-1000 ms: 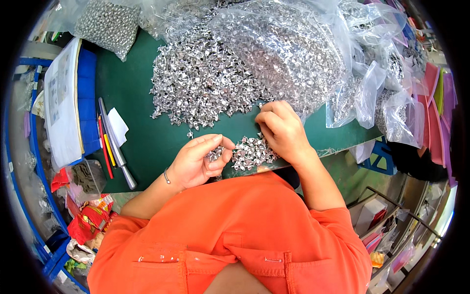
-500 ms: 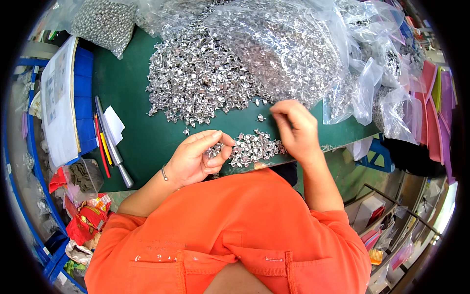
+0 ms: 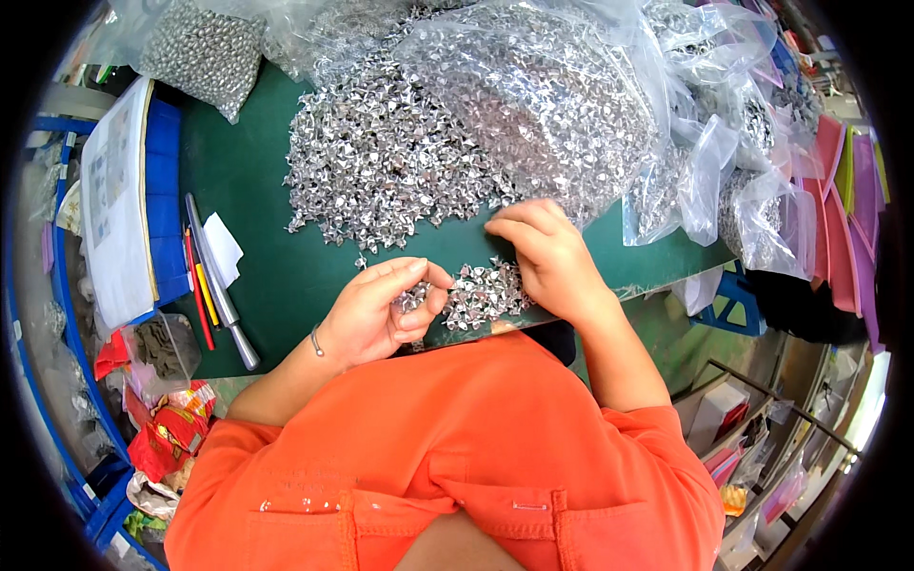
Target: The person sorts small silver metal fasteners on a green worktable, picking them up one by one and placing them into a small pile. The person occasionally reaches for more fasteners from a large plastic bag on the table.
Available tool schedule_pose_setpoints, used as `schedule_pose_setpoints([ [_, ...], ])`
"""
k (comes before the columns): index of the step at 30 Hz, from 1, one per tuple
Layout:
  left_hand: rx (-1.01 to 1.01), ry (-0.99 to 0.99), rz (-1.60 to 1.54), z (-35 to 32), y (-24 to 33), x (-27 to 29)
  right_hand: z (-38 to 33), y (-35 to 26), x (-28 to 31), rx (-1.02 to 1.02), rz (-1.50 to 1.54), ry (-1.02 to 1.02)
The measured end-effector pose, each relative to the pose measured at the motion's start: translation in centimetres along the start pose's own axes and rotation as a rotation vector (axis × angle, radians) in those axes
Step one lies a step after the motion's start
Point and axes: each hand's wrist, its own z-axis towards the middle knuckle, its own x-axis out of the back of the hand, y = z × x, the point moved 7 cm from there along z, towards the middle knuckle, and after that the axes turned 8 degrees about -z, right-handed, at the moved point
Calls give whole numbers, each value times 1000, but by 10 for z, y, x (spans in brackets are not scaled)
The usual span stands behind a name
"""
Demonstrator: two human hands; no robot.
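My left hand (image 3: 376,309) is curled at the table's near edge, thumb and index finger almost meeting, with several small silver metal pieces (image 3: 411,297) in its palm. Beside it lies a small pile of the same shiny, pronged pieces (image 3: 484,293). My right hand (image 3: 552,257) is just above and right of that pile, fingers bent and drawn together, tips toward the gap below the big heap. Whatever those fingers pinch is hidden. Beyond both hands spreads the large heap of silver metal pieces (image 3: 381,152).
A clear plastic bag (image 3: 571,105) of such pieces lies over the heap's right side. At the back left is a bag of round metal beads (image 3: 205,52). Tweezers (image 3: 224,295), pens (image 3: 202,295) and a blue bin (image 3: 164,181) with papers stand left on the green table (image 3: 276,247).
My right hand has moved left, and its fingertips now cover the spot where a single loose piece lay. My left hand has barely moved.
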Motion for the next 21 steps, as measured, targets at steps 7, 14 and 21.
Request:
schedule_pose_setpoints([
  [7, 14, -7, -30, 0, -4, 9, -23, 17, 15, -173, 69, 170],
  [14, 21, -26, -27, 2, -6, 10, -30, 20, 30, -306, 59, 255],
  [21, 14, -15, -14, 0, -5, 10, -30, 9, 13, -91, -75, 206],
])
